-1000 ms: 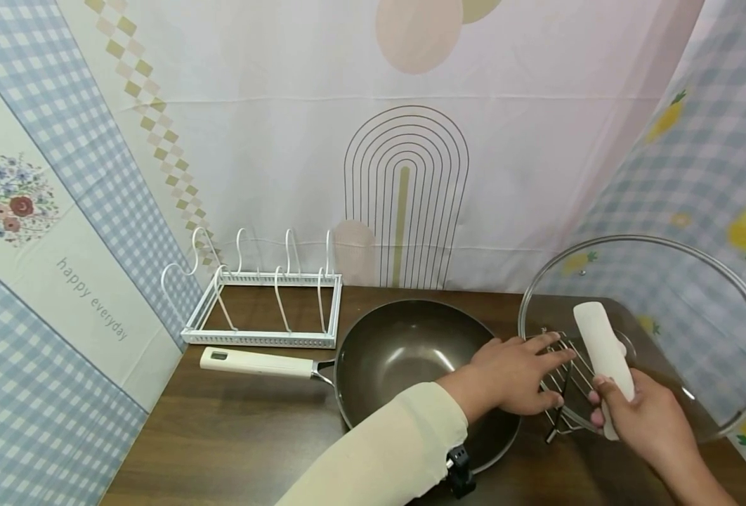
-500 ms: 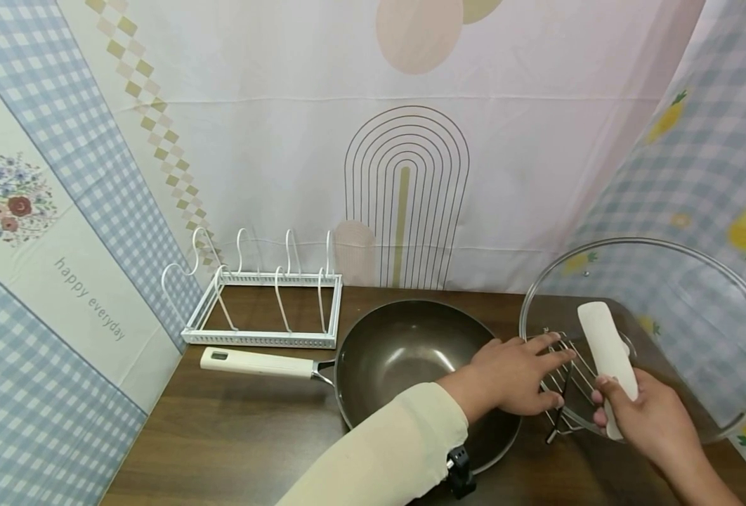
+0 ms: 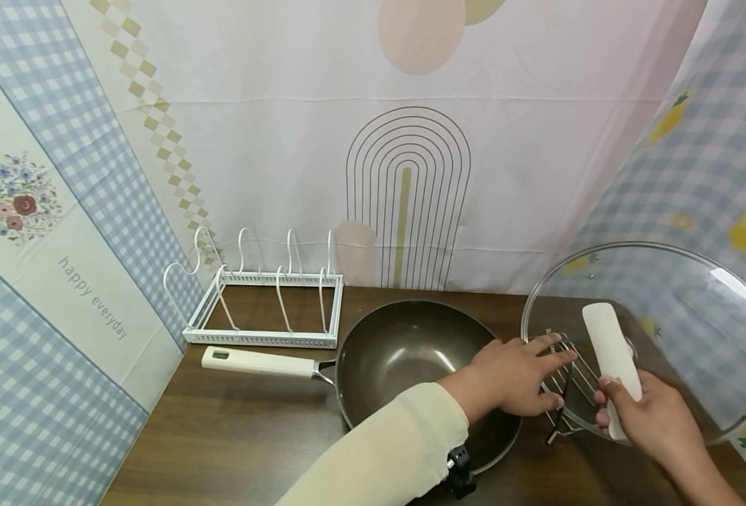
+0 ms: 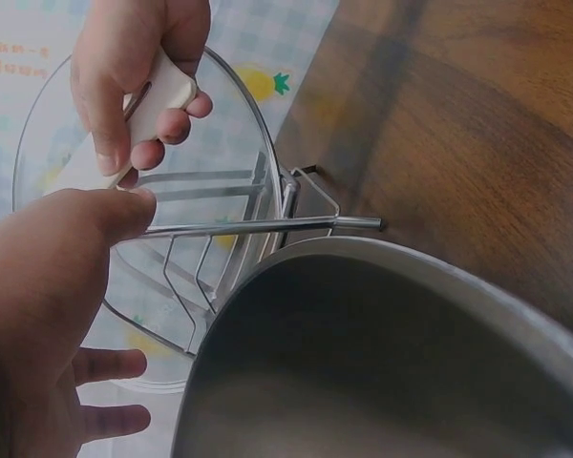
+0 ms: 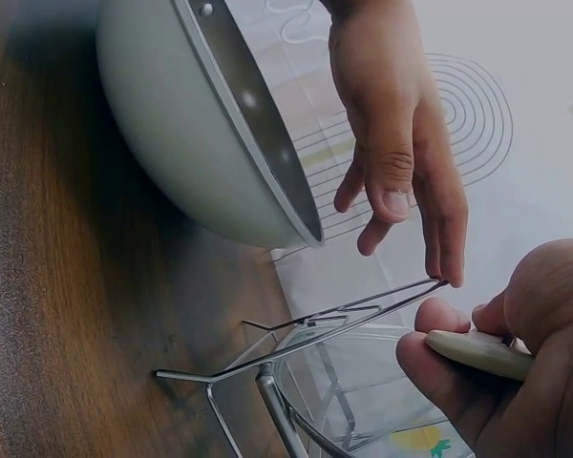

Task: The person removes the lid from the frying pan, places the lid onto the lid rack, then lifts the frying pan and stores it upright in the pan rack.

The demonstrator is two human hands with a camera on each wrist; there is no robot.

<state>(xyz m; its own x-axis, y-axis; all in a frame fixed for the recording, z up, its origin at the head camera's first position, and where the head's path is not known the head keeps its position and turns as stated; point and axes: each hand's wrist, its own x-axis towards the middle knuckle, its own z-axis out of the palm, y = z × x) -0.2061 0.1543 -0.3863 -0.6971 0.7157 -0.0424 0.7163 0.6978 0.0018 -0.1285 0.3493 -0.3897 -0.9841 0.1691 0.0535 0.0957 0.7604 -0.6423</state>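
In the head view my right hand (image 3: pixel 657 418) grips the cream handle (image 3: pixel 612 344) of a large glass pot lid (image 3: pixel 708 323) with a metal rim. The lid leans at a wire rack (image 3: pixel 561 406) on the right of the table. My left hand (image 3: pixel 515 374) reaches across a dark wok (image 3: pixel 398 344), fingers spread and fairly straight. Its fingertips touch the top of the rack in the right wrist view, and the thumb lies by a rack bar (image 4: pixel 267 227) in the left wrist view. The lid's lower rim is partly hidden by the right hand.
Left of the wok, its cream handle (image 3: pixel 259 362) points left over the brown wooden table (image 3: pixel 234 429). Behind that handle stands a white rack (image 3: pixel 259 339) with several upright hoops. Patterned cloths hang at the back and both sides.
The lid and my right hand have shifted slightly right and down, and a bright reflection now shows on the glass. My left hand stays at the wire rack.
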